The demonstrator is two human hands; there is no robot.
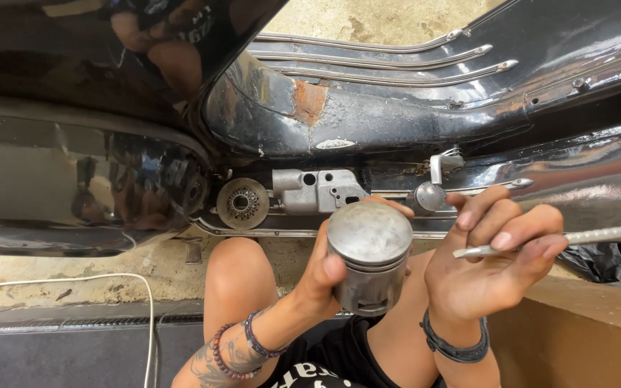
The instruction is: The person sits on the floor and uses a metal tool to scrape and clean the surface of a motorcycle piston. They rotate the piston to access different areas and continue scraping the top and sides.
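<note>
Piston [369,253] out of the engine, gripped upright in left hand [321,276], crown up. Right hand [486,262] pinching a slim metal file [576,237], tip just beside the crown. Crown looking grey, mostly bare. Beyond both hands, black scooter body [397,115], piston not refitted.

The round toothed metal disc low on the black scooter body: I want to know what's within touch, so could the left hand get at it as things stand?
Probably not freely: the left hand is wrapped around the grey metal piston. The round toothed metal disc itself sits exposed, with nothing lying between.
</note>
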